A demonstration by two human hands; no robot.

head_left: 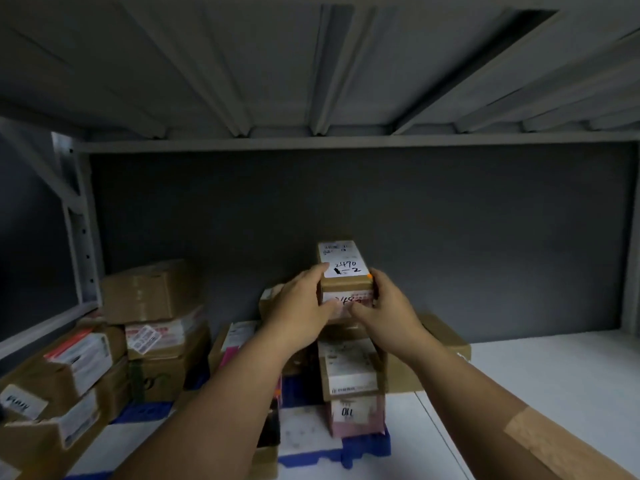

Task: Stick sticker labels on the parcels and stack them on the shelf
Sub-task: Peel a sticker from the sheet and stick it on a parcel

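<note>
Hands (341, 308) grip parcel (346, 285), label (343, 259) "2490".

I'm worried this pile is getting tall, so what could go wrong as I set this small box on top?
The narrow stack under the small box looks uneven, so it may topple once the left hand and right hand let go. The box could also slide off sideways onto the bare shelf. The fingers partly cover its front label, which could be smudged.

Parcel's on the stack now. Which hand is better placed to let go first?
Probably the right hand: it only touches the small brown cardboard parcel with the handwritten white label at its right edge. The left hand wraps the left edge and front, steadying it better.
</note>
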